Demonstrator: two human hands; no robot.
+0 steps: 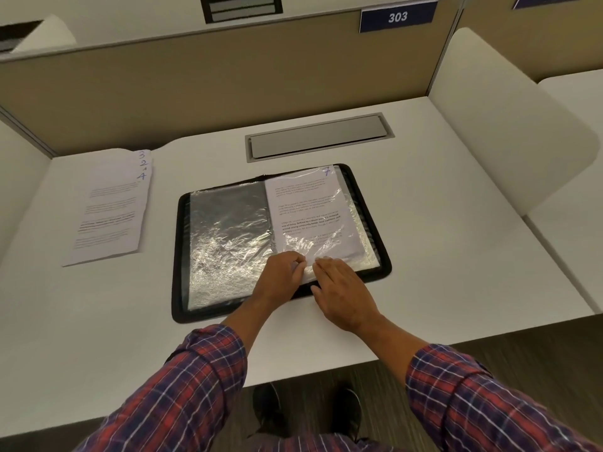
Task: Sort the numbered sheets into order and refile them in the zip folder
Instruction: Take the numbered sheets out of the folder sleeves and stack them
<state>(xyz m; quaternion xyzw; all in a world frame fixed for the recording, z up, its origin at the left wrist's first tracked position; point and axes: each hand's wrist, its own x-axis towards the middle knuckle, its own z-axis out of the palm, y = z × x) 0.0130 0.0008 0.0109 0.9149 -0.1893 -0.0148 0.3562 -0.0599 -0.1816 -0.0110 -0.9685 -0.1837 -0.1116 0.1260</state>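
A black zip folder (177, 256) lies open in the middle of the white desk, its clear plastic sleeves showing. The left sleeve (228, 236) holds no sheet. In the right sleeve sits a printed sheet marked 7 (306, 203). My left hand (284, 275) pinches the lower edge of that right sleeve with curled fingers. My right hand (339, 288) lies beside it with straight fingers pressing on the sleeve's bottom edge. At the left of the desk lies a stack of sheets (109, 207), fanned so that the numbers 3, 2 and 4 show.
A grey cable hatch (316, 135) is set into the desk behind the folder. Beige partition walls (195, 93) close off the back and a white divider (496, 125) stands at the right. A sign reading 303 (398, 16) hangs above.
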